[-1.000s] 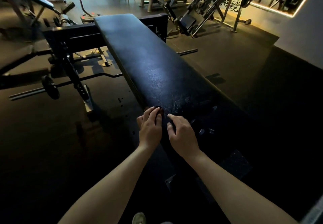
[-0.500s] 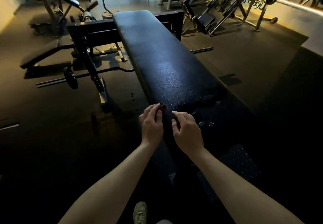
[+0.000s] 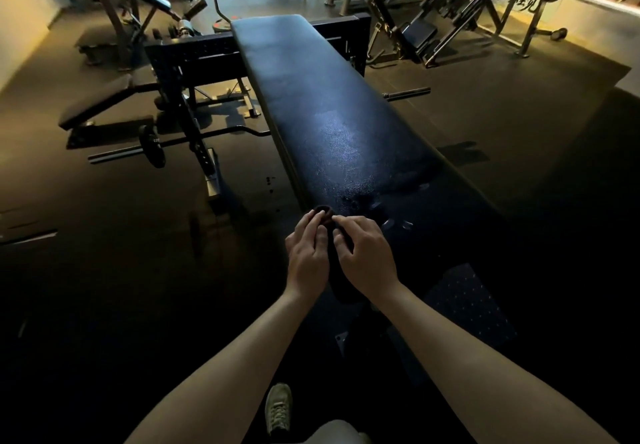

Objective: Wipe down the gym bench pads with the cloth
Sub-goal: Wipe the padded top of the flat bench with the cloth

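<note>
Here, my left hand [image 3: 306, 258] and right hand [image 3: 369, 258] both pinch what looks like a dark cloth [image 3: 324, 214] at the near end of the bench pad [image 3: 322, 107], fingers curled.

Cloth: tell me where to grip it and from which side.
Grip the cloth at its bunched top end, which the left hand pinches at the bench pad's near end. Come from the near side, fingers over the top: the rest hangs dark between that hand and the right hand, so the roll is probably the surest hold.
</note>
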